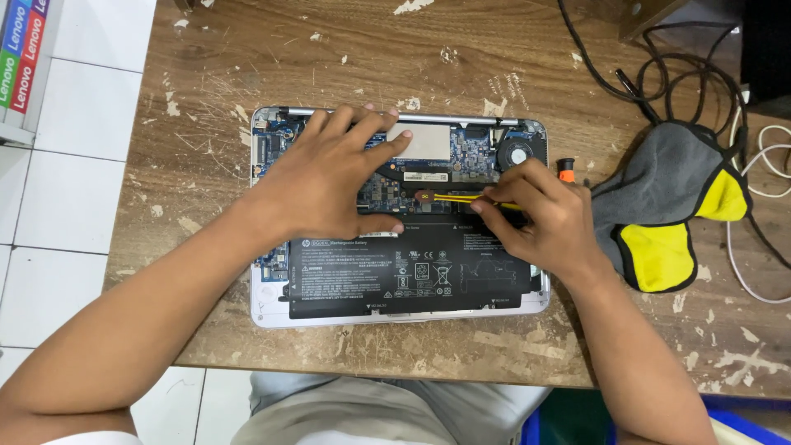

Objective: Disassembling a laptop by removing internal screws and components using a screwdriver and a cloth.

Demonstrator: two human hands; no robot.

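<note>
At centre frame: an opened laptop (400,306) lay bottom-up on a scarred wooden table (214,74), its cover off, circuit board and fan in the upper half, a broad black battery (408,272) across the lower half.

Left hand: the left hand (329,177) was spread flat over the upper-left part of the board, fingers wide and reaching toward the upper rim, thumb pressed along the battery's top edge – it gripped nothing, only bore down.

Right hand: the right hand (535,214) sat at centre right, fingers pinched narrowly round a screwdriver (461,198) with a yellow shaft; its dark tip lay to the left, on the board just above the battery.

Where the laptop sat: middle of the table, near edge close to the person's lap.

Handling, as a judgement: the shell looked stiff and fairly light, but the bare board seemed fragile (small parts, thin connectors) – best held by the metal rim or outer corners, not the board or the fan. The battery looked rigid yet easy to puncture, so its edges seemed the safer place to grip.

Right of the laptop: a small orange-and-black bit (565,172) stood just beside the corner, and further right lay a grey-and-yellow cloth (671,210).

Upper right of frame: black cables (659,74) looped over the table, with a white cable (770,156) at the far edge.
</note>
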